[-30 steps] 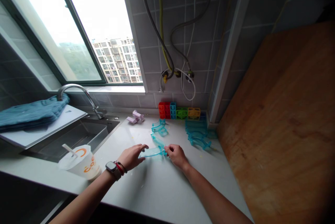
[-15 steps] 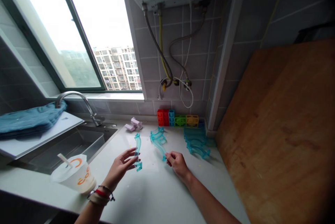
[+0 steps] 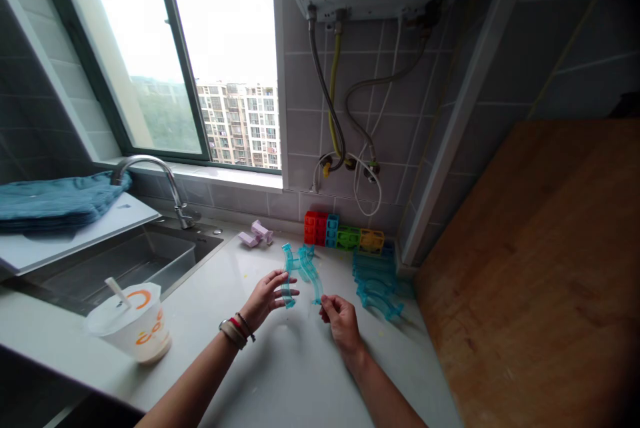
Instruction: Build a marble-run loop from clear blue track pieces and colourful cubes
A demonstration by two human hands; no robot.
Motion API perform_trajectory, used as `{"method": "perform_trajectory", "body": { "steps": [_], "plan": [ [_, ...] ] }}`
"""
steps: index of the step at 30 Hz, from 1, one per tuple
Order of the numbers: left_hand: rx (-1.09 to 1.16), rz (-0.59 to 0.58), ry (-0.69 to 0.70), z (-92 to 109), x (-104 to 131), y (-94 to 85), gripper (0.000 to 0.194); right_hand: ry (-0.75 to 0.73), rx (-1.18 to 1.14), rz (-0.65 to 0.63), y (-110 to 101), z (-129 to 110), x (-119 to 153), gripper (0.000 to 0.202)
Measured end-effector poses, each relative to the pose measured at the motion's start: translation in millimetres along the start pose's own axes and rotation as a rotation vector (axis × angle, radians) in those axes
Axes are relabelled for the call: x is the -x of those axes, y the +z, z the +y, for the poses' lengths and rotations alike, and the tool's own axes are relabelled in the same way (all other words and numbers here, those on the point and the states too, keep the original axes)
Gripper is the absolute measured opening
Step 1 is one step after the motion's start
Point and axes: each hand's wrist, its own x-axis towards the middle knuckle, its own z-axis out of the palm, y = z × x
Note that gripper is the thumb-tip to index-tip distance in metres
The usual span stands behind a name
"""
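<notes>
My left hand [image 3: 267,298] holds a curved translucent blue piece [image 3: 287,281] upright between thumb and fingers, above the white counter [image 3: 295,375]. Just to its right, my right hand [image 3: 343,325] pinches the near end of another curved blue piece [image 3: 312,275]. Behind the two held pieces lie more blue pieces, partly overlapped by them in view, so whether they touch is unclear. A group of similar blue track-like pieces [image 3: 375,281] rests on the counter to the right of my right hand.
Red blocks [image 3: 316,228], a blue block, a green block [image 3: 349,237] and a yellow block [image 3: 371,240] line the wall. Lilac pieces [image 3: 257,235] lie left of them. A drink cup [image 3: 133,325] stands near the sink [image 3: 150,261]; a wooden board [image 3: 540,268] leans at the right.
My left hand has moved right with its blue piece, closer to the piece in my right hand. My right hand keeps its pinch. The whole view has shifted and tilted slightly.
</notes>
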Motion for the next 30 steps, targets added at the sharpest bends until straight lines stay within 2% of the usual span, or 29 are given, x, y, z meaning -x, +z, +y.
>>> {"method": "perform_trajectory", "body": {
  "steps": [4,8,15,19,26,30],
  "plan": [
    [0.002,-0.039,-0.022,-3,-9,3.7,0.042,-0.015,0.030,0.046,1,1,1,0.049],
    [0.002,-0.049,-0.023,-8,-10,-3.2,0.047,-0.012,0.086,0.067,0,1,4,0.047],
    [-0.044,-0.086,-0.041,-16,-4,-22.6,0.045,0.009,0.221,-0.023,2,-2,11,0.042],
    [-0.019,-0.105,-0.069,-17,-6,-21.0,0.047,0.009,0.290,-0.079,3,-6,15,0.041],
    [0.025,-0.068,-0.096,-13,-1,-15.1,0.054,0.034,0.345,-0.185,4,-14,18,0.041],
    [0.015,-0.136,-0.106,-13,1,-12.2,0.052,0.047,0.317,-0.139,3,-12,17,0.041]
  ]
}}
